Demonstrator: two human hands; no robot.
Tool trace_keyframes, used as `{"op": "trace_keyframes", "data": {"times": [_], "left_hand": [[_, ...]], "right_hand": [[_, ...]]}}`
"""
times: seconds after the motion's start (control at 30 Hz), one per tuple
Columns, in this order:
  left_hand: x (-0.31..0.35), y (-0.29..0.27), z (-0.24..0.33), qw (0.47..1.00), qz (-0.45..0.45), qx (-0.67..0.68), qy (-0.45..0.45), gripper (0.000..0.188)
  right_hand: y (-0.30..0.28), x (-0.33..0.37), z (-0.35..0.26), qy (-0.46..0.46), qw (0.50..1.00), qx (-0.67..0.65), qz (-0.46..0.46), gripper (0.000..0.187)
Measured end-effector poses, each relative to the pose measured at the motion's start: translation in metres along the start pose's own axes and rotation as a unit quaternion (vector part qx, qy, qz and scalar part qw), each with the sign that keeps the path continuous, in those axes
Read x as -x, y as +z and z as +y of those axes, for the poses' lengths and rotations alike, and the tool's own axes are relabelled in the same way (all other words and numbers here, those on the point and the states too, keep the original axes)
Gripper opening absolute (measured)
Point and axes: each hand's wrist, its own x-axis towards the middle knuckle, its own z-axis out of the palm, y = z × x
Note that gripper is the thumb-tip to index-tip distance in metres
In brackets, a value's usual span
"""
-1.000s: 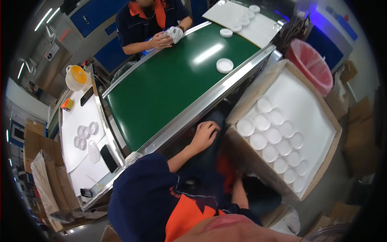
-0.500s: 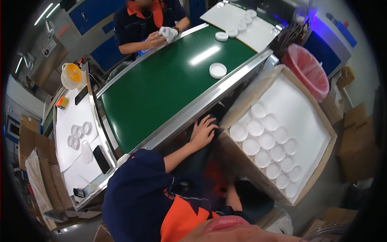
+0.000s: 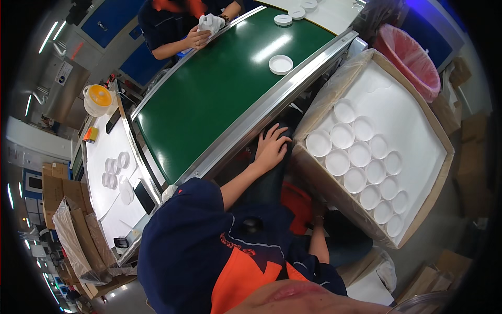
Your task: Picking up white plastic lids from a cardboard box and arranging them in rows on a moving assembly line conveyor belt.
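Left hand: the left hand (image 3: 273,145) lies on the dark-clad leg (image 3: 267,184) between the conveyor and the carton, fingers spread and pointing far and right, with nothing visible in its grasp.
Left-hand change: one second ago its fingers look more curled; now they fan out wider.
Right hand: the right hand (image 3: 318,209) is low and dim beside a red object (image 3: 297,206), near the carton's near-left side; I cannot tell whether its fingers are spread or pressed together.
Carton: the carton (image 3: 345,208) stands right of the left hand, open at the top, its longer sides appearing to run from far left to near right.
White dishes: round white dishes (image 3: 360,154) lie in slanting rows along the carton's near-left side; their number looks unchanged, and being round they have no long axis.
Green conveyor: the green conveyor (image 3: 209,99) runs from near left to far right.
Lone dish: one lone white dish (image 3: 281,65) lies on it by the near edge, raised rim upward, a little farther left of the right end than a second ago.
Co-worker: on the far side, a co-worker's hands (image 3: 198,37) are together at something white, as before.
View: the conveyor and carton now sit higher in view.
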Motion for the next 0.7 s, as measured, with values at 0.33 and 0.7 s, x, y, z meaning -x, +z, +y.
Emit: {"op": "trace_keyframes", "data": {"times": [0.33,0.7], "left_hand": [[0.003,-0.007,-0.002,1.0,0.005,-0.021,-0.013,0.016],[0.002,-0.006,-0.001,1.0,0.004,-0.022,-0.02,0.015]], "right_hand": [[0.016,0.005,-0.001,-0.047,0.988,0.134,0.064,0.03],[0.034,0.003,0.0,-0.053,0.985,0.159,0.041,0.037]]}}
